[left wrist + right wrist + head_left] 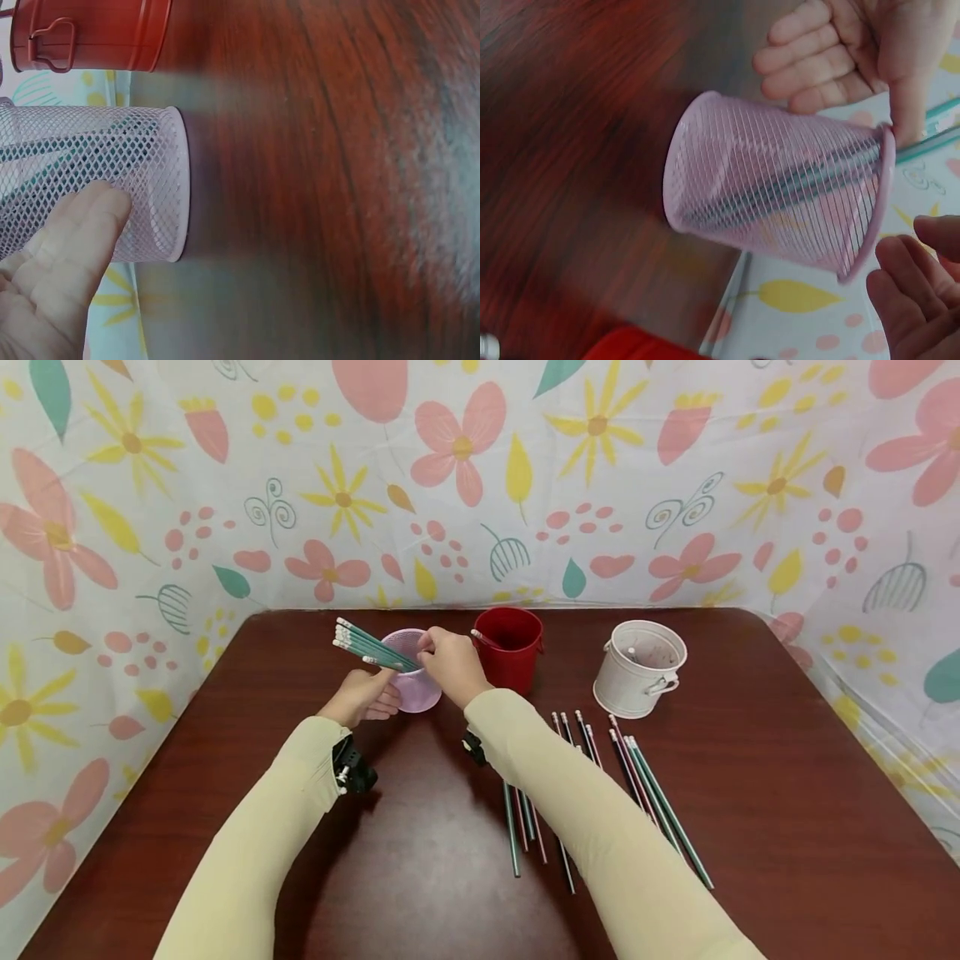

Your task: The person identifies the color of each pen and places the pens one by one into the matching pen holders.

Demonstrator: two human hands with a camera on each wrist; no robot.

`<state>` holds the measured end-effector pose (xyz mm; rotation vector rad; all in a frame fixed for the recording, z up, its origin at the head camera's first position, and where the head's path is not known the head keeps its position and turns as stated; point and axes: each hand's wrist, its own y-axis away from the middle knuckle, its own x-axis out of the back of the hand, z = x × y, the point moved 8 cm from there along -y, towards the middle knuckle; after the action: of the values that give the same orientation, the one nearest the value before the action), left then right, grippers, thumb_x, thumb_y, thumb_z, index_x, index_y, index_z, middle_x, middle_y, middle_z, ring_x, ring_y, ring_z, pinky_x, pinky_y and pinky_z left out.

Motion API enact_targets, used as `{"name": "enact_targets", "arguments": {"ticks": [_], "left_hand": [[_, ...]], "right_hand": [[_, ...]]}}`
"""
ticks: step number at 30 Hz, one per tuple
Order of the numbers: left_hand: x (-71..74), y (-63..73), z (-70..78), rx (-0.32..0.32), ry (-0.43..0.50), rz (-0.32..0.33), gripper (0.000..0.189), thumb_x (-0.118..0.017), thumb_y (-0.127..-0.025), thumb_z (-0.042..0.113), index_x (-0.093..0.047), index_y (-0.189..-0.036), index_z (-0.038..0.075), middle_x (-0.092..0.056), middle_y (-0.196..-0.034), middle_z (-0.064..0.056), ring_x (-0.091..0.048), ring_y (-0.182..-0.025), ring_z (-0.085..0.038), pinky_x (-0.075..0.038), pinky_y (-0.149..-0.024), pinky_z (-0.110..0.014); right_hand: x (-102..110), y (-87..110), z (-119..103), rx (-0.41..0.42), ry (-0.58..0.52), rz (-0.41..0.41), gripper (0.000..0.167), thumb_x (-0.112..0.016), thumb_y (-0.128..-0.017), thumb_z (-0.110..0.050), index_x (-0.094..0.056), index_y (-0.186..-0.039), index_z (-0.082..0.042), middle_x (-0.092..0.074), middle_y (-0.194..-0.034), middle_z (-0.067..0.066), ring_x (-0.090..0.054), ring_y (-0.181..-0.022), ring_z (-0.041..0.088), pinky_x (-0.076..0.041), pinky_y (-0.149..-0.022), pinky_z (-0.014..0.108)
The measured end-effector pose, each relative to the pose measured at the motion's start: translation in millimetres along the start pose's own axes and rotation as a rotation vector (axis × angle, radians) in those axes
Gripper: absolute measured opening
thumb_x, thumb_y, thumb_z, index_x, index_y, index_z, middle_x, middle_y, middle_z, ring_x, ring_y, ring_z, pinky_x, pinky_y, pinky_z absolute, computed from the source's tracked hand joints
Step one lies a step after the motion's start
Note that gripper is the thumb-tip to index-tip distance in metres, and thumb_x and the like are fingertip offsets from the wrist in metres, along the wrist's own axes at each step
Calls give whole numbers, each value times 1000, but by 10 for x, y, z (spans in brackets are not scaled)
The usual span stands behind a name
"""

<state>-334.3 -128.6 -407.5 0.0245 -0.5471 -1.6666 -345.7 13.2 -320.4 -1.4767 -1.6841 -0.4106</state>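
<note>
The pink mesh pencil cup (418,695) stands upright on the table, with several teal pencils (375,647) leaning out over its left rim, white eraser ends up. My left hand (362,697) is at the cup's left side. In the right wrist view its thumb lies at the rim near the pencils, its other fingers loosely bent outside. My right hand (453,662) is by the rim's right side, and the right wrist view shows its fingers (904,281) loosely bent with nothing seen between them. Through the mesh the pencils' lower parts show.
A red bucket (513,670) holding a pencil stands right of the cup. Further right is a white bucket (626,689) with a pencil end inside. Several loose pencils (671,814) lie on the table (420,868), partly under my right sleeve. A flowered cloth (600,527) hangs behind.
</note>
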Motion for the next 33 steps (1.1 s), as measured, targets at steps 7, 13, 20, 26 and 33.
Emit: {"name": "enact_targets", "arguments": {"ticks": [7,13,20,26,33], "left_hand": [[-21,7,-6,-44,-10,-32,67,-44,-97,45,-54,-115,-19,-67,-100,-25,-68,-84,-24,-55,-82,-37],[-15,1,-54,-70,19,-52,67,-40,-99,44,-52,-118,-19,-65,-105,-26,-68,-86,-24,-55,-80,-34],[-30,30,-60,-111,44,-110,62,-41,-99,38,-50,-121,-19,-63,-110,-29,-69,-87,-22,-55,-81,-32],[-76,62,5,-99,14,-123,67,-49,-96,43,-51,-121,-19,-66,-104,-26,-69,-82,-21,-55,-81,-35],[-63,80,68,-85,14,-94,74,-46,-95,51,-53,-116,-20,-68,-91,-18,-68,-79,-23,-55,-80,-39]], "right_hand": [[170,191,-60,207,38,-145,14,-60,-90,-3,-69,-101,-1,-72,-98,9,-67,-93,18,-51,-85,25],[399,446,73,240,38,-301,15,-61,-89,-4,-69,-102,-1,-72,-98,9,-66,-93,18,-51,-85,28],[745,686,304,270,83,-316,11,-65,-87,-3,-71,-95,-3,-72,-91,5,-65,-84,18,-52,-82,32],[1026,879,573,221,116,-379,5,-69,-84,-7,-73,-87,-7,-70,-79,-1,-60,-69,11,-51,-68,30],[1126,1228,1285,70,128,-539,10,-67,-82,-9,-67,-72,-9,-60,-58,-8,-54,-55,2,-45,-55,23]]}}
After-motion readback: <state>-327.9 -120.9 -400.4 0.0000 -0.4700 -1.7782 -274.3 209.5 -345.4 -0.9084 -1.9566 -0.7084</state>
